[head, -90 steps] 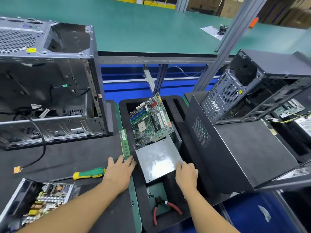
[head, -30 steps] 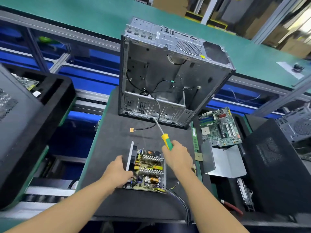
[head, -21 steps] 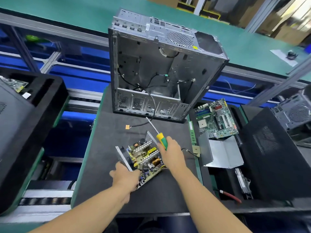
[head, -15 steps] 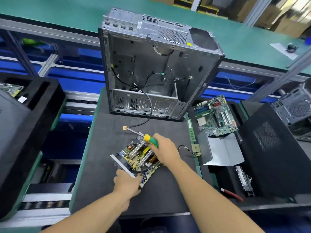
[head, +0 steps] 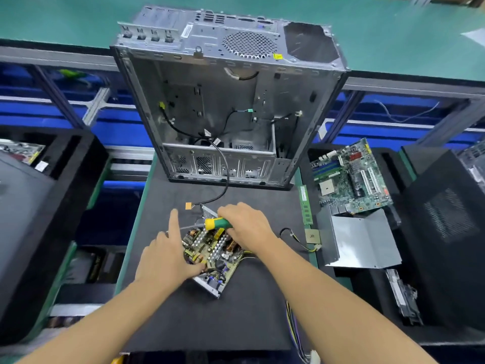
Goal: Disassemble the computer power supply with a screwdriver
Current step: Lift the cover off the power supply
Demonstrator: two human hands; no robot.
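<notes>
The opened power supply [head: 214,254], a metal tray with a bare circuit board full of coils and heat sinks, lies turned at an angle on the black mat [head: 210,319]. My left hand [head: 168,254] rests on its left side, thumb against the board and index finger pointing up. My right hand [head: 248,225] grips the green and yellow screwdriver [head: 215,224] lying nearly level, its shaft reaching left over the board's far corner. The tip is blurred. Yellow and black wires trail from the supply to the right.
An empty metal computer case [head: 225,106] stands at the mat's far edge, a black cable hanging out. To the right lie a RAM stick [head: 305,204], a motherboard [head: 350,177], a grey metal cover [head: 364,237] and a black case panel [head: 446,232]. A black foam tray [head: 47,206] sits on the left.
The view swung from the right-hand tray to the power supply. My right hand picked up the screwdriver and lowered it from upright to level; my left hand turned the supply and shifted to its left side.
</notes>
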